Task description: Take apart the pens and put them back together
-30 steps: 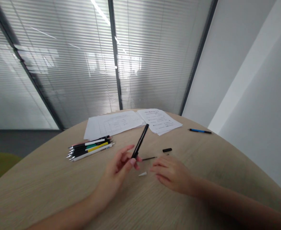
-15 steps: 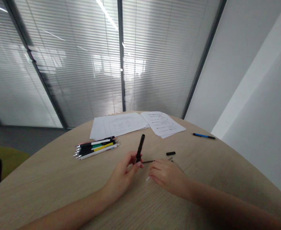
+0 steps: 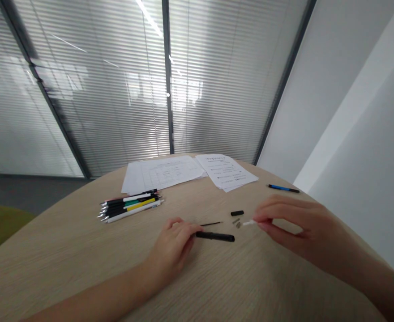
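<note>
My left hand (image 3: 173, 243) grips one end of a black pen barrel (image 3: 216, 236), which lies low and nearly level over the table. Just beyond it is a thin dark pen refill (image 3: 212, 223), its near end hidden by my fingers. To the right, my right hand (image 3: 294, 219) pinches a small whitish piece (image 3: 249, 222) between thumb and fingertips. Between the hands lie a short black cylindrical part (image 3: 237, 213) and small greyish parts (image 3: 236, 221), one perhaps a spring, too small to make out.
Several pens (image 3: 131, 205) lie in a bundle on the table's left side. Printed papers (image 3: 163, 173) spread along the far edge. A blue and black pen (image 3: 283, 188) rests at the right. Beyond the round table (image 3: 92, 268) stand a blind-covered glass partition and a greenish chair (image 3: 10, 223).
My left hand has lowered the black barrel from upright to nearly flat. My right hand has moved right, away from the left, with the whitish piece, uncovering the small parts.
</note>
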A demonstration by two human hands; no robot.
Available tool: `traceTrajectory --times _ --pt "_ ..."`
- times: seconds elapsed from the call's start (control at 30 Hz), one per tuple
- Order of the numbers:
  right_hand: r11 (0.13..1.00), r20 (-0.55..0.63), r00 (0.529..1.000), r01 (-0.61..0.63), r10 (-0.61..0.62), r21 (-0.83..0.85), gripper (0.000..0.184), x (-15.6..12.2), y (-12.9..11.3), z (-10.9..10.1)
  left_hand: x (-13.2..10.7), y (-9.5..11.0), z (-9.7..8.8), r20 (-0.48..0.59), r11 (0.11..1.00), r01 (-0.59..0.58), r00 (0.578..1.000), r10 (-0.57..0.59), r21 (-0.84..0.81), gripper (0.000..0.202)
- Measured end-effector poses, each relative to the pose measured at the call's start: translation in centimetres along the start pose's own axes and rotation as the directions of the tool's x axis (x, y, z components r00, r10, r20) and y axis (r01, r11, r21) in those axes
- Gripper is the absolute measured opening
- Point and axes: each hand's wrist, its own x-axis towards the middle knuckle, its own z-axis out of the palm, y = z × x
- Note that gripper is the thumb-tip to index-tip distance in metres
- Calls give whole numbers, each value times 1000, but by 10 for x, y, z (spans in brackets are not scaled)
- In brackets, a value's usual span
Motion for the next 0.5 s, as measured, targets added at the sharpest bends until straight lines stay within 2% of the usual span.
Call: traceTrajectory --times 0.17,0.4,0.5 --pt "997 33 998 57 -58 48 14 -3 -12 2 2 -1 -1 -18 999 23 1000 -23 21 25" --pt "993 47 993 108 -109 38 14 -3 -15 15 1 -1 1 6 1000 -11 1000 11 16 25" --pt "990 73 987 144 -144 10 20 -5 -15 20 1 1 1 19 1000 -14 1000 13 14 25"
